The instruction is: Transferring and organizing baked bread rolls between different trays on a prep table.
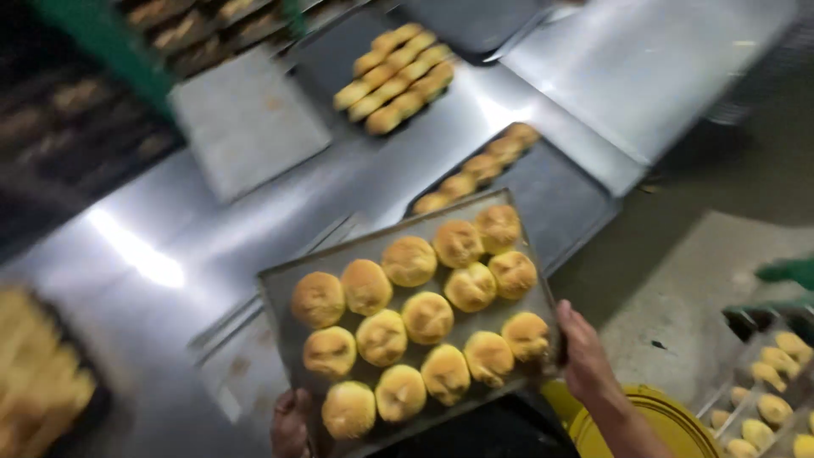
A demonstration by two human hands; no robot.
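Between both hands: baking tray (275,293) of buns (427,317), airborne | left hand (291,424), right hand (583,348) clamp its near corners | worktop (212,246) beyond; tray not set down.

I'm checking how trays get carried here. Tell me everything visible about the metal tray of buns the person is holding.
The rectangular grey metal baking tray looks thin, dull and worn, with a low raised rim. It holds thirteen round golden-brown buns in rough rows, close together. It is held tilted above the shiny steel table, one corner pointing away. The left hand grips its near edge and the right hand grips its right edge. The image is slightly blurred.
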